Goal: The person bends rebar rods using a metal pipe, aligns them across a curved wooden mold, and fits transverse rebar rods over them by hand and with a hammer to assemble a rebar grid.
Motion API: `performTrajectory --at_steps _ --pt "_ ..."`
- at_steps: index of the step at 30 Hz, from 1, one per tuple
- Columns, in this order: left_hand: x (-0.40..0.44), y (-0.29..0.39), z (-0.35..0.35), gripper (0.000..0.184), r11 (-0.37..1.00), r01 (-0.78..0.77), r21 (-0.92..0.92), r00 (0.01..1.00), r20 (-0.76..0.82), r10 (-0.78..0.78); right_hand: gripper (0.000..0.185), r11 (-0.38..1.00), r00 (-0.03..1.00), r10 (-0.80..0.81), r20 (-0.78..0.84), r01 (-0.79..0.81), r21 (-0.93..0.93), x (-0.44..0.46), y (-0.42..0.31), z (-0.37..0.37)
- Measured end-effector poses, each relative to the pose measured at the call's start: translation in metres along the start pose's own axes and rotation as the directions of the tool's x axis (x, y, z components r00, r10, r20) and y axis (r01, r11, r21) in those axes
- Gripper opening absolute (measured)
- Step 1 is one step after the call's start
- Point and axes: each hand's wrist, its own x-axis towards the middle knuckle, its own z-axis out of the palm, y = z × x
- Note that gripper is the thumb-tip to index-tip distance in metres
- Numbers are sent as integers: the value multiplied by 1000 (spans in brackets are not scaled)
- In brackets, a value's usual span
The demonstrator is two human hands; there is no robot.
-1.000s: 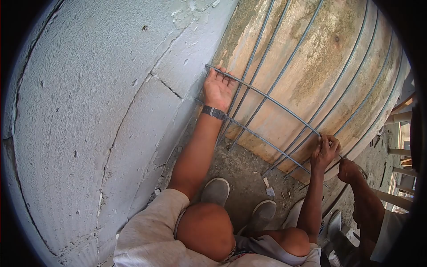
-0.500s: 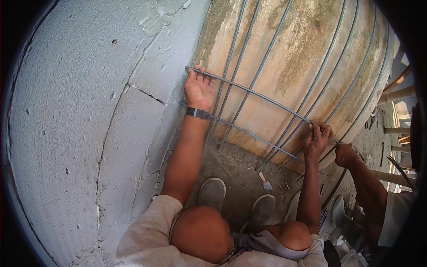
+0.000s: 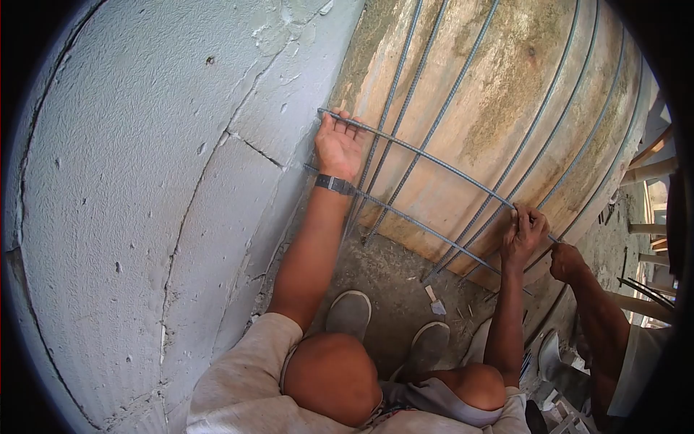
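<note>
the left hand (image 3: 338, 150), loosely curled, holds the left end of the upper bar (image 3: 455, 171) across the upright bars (image 3: 463, 76); the lower bar (image 3: 426, 228) already sits there unheld, the upper not yet. the right hand (image 3: 524, 239), nearly closed, pinches it; a co-worker's hand (image 3: 567, 262) grips farther right. the view has shifted slightly, grips unchanged.

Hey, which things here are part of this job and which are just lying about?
Likely part of the job:
upper crossbar, with left hand, right hand and another person's hand at it
lower crossbar
long crossing bars
wooden panel

Apparently just lying about:
small pale scrap
pale debris, lower right
</note>
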Motion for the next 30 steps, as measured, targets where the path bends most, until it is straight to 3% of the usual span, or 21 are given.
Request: performTrajectory --at_steps 22,25,30 --pt "-1 1 2 24 1000 7 21 1000 1 -7 23 1000 1000 22 -5 -22 10 3 -5 -6" --pt "0 6 0 26 999 29 33 999 -16 -29 24 996 996 85 22 -86 16 5 -10 -13" --pt "27 19 -34 29 996 53 77 995 85 -59 26 981 987 162 23 -163 102 4 -12 -26"
